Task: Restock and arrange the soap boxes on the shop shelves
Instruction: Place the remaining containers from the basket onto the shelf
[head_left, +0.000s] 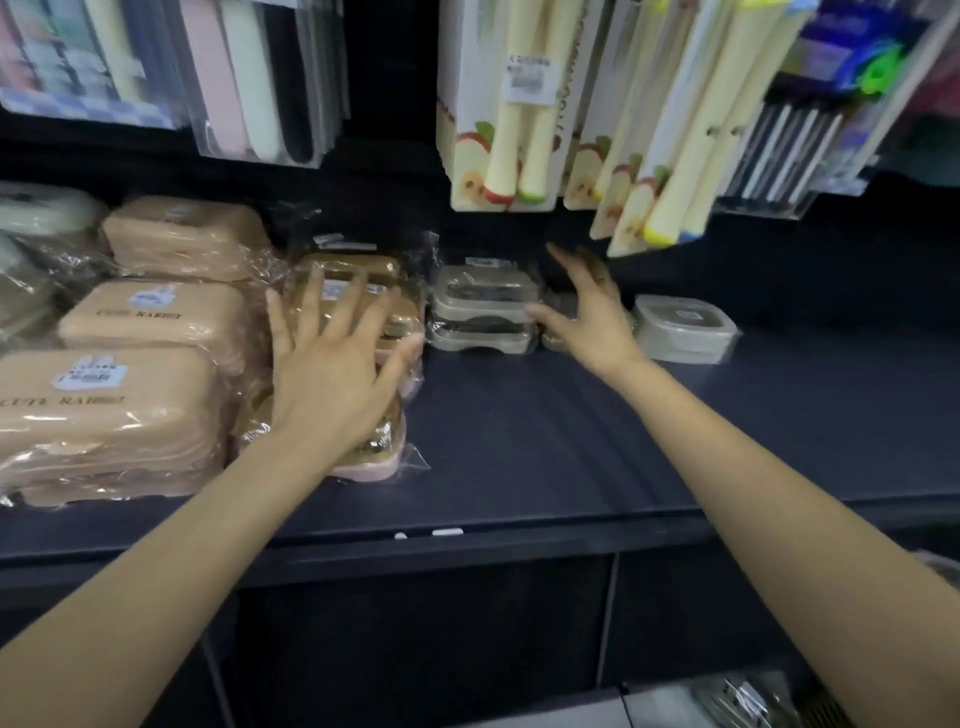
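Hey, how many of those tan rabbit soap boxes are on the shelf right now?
3 tops show: front, middle and back, all left of the left hand. Each seems stacked, so more may sit beneath.

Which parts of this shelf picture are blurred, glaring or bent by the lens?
Head view: the right hand is smeared by motion; the plastic wrap on the tan soap boxes throws bright glare; the hanging packs up top look soft and splay outward from wide-angle distortion; the dark shelf is dim.
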